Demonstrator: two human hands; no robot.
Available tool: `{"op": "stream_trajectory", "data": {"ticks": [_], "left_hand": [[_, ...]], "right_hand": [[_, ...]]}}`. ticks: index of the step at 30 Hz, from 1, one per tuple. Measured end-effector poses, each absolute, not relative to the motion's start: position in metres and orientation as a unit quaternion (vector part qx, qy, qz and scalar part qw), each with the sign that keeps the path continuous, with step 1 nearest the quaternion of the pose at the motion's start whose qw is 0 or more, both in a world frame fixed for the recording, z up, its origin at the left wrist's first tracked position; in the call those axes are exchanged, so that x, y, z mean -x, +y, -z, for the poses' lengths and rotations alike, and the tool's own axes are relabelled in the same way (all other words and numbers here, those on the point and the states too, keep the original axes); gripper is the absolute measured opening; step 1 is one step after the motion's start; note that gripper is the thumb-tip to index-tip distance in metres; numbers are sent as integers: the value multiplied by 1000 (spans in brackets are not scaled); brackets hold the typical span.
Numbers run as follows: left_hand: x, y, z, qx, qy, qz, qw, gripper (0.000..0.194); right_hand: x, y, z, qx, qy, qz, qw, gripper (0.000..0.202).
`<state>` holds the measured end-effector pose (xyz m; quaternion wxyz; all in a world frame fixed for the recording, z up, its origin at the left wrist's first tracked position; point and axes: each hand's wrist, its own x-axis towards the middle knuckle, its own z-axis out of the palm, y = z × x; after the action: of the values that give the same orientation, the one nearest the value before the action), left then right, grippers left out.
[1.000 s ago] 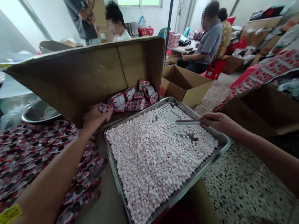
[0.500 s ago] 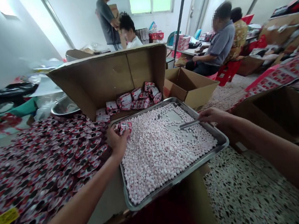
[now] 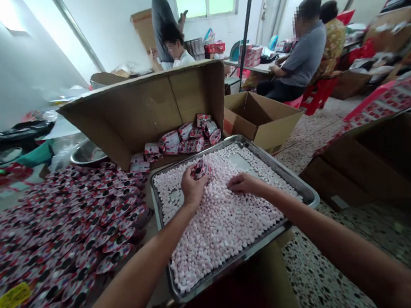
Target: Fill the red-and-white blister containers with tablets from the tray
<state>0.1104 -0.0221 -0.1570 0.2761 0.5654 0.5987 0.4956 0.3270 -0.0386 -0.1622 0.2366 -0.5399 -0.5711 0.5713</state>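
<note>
In the head view, my left hand (image 3: 193,186) is closed around a small red and white printed packet (image 3: 200,170) with a dark opening, just above the tray's contents. Small round white-pink tablets (image 3: 215,238) cover most of a shallow metal tray (image 3: 315,197). My right hand (image 3: 245,185) is in the middle of the tray, its fingers pressed together and touching the tablets. What those fingers grip, if anything, is hidden. To the left lie rows of similar packets (image 3: 99,214) with dark openings.
Behind the tray, a tipped cardboard box (image 3: 134,107) holds several filled-looking packets (image 3: 190,138). An open carton (image 3: 270,120) stands beside it, another dark carton (image 3: 369,160) at right. A metal bowl (image 3: 81,154) sits back left. Several people are in the background.
My left hand has carried the packet rightward over the tray. My right hand has come left from the tray's right edge; the flat metal tool it held no longer shows.
</note>
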Motion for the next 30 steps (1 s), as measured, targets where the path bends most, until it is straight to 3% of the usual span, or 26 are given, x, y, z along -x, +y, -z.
{"op": "stream_trajectory", "data": {"ticks": [4,11,17,20,23,26,30], "left_hand": [[-60,-21,131,-693,582,-395,157,46],[-30,-45,118,-743,561,-349,112,31],[-29,-56,120,-771,521,-345,121,30],[-31,-58,126,-772,520,-342,132,33],[-34,-62,131,-760,532,-341,151,35],[-37,-65,136,-740,540,-362,170,36],[-41,-50,145,-667,575,-432,195,41]], "right_hand": [[-338,-47,134,502,-547,-617,259,47],[-317,-38,66,516,-609,-543,262,47],[-277,-27,21,571,-761,-284,117,22],[-247,-29,-8,555,-823,-117,23,20],[-236,-35,-30,547,-836,-30,-31,19],[-266,-44,-27,572,-820,-12,-28,22],[-342,-60,28,700,-712,60,-11,32]]}}
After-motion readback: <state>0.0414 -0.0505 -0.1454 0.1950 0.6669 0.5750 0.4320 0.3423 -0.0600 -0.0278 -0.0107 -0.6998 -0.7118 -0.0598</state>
